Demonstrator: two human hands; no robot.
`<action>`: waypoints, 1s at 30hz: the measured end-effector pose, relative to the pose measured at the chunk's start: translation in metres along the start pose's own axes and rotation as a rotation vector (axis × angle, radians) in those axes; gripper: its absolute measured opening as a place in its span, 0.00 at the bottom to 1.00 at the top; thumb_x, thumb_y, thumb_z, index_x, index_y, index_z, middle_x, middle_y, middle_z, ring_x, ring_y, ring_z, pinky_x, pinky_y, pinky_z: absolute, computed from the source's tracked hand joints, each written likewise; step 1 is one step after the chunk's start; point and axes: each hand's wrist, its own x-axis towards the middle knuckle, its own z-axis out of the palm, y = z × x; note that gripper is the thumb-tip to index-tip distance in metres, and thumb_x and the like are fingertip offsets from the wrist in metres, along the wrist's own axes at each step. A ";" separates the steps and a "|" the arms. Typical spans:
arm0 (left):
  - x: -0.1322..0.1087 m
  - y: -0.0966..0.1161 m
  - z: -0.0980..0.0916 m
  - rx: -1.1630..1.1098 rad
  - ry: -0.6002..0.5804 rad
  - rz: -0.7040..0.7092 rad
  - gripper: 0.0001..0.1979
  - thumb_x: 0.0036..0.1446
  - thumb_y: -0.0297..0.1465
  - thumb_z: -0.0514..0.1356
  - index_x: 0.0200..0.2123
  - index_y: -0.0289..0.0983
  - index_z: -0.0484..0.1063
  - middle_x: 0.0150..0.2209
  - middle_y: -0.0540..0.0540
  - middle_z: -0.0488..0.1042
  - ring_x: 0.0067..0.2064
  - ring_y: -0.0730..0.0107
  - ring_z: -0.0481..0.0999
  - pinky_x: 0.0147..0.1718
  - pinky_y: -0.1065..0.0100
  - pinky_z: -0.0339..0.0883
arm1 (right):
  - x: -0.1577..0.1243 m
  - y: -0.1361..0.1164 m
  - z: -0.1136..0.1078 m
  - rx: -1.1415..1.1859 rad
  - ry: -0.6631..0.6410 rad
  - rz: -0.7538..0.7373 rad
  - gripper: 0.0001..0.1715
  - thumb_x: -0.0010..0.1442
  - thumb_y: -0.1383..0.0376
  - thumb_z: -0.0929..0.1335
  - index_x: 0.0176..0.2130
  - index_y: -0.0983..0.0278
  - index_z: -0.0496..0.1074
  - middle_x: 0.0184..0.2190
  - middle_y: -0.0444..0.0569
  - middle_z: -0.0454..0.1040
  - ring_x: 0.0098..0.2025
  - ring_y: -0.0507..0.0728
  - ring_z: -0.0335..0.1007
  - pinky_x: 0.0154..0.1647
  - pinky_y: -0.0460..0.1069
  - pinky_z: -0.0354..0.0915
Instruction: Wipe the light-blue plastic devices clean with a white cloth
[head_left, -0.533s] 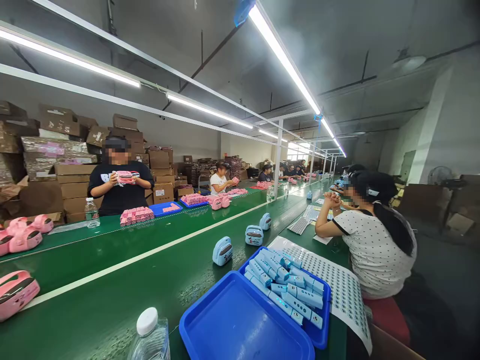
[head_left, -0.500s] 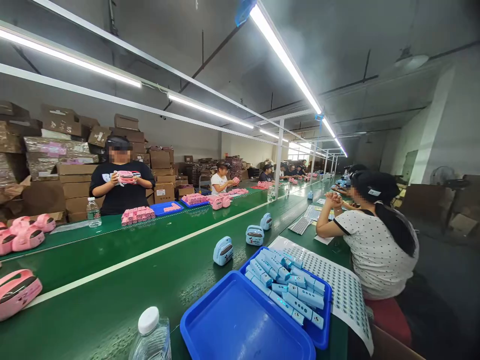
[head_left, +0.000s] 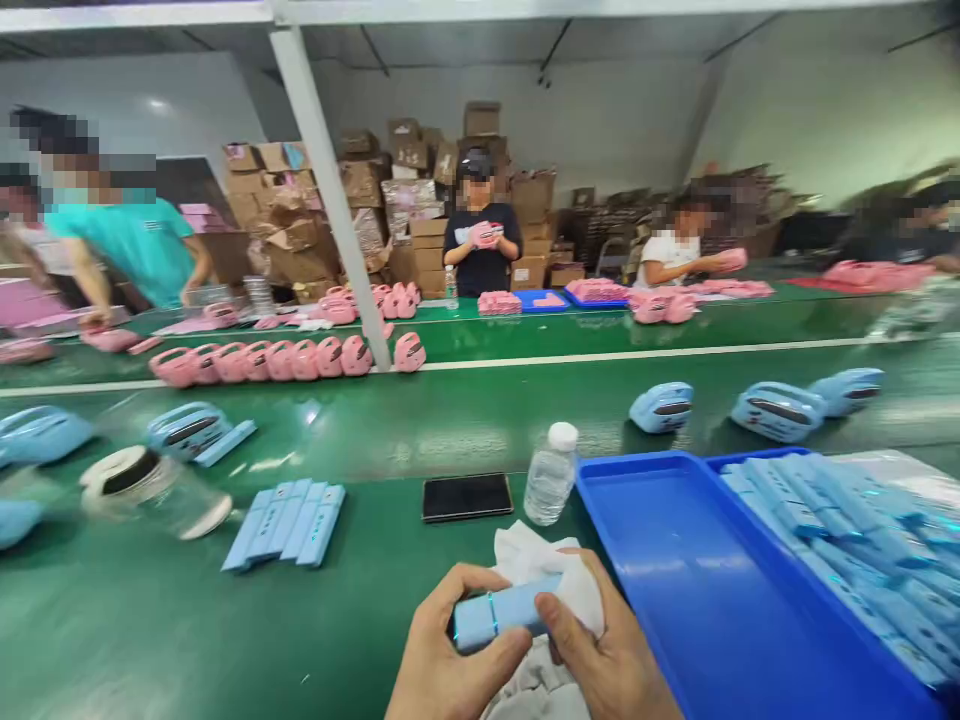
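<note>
My left hand (head_left: 457,640) grips one end of a light blue bar-shaped device (head_left: 504,612), with a thin shiny band across it. Wrapped round the other end is a white cloth (head_left: 581,590), which my right hand (head_left: 611,650) presses against the device with its thumb on top. Part of the cloth hangs below between both hands. Several similar light blue bars (head_left: 289,525) lie side by side on the green table to the left. More bars (head_left: 862,540) are heaped in a blue tray at the right.
A blue tray (head_left: 697,580) lies right of my hands, beside a water bottle (head_left: 550,475) and black phone (head_left: 466,497). A clear jar (head_left: 161,490) lies at left. Blue handled units (head_left: 661,407) and a row of pink ones (head_left: 281,360) stand beyond. Co-workers sit or stand across the table.
My view has swung left and down. Both my hands, the bar-shaped device and the cloth have come into view, along with the phone and the bars on the left.
</note>
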 end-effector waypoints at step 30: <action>0.001 -0.040 0.018 0.267 -0.078 0.450 0.26 0.58 0.25 0.59 0.60 0.46 0.70 0.42 0.45 0.71 0.41 0.61 0.76 0.40 0.61 0.73 | 0.024 0.003 0.001 -0.088 0.108 -0.131 0.30 0.69 0.41 0.64 0.56 0.59 0.74 0.51 0.54 0.81 0.55 0.66 0.78 0.52 0.56 0.76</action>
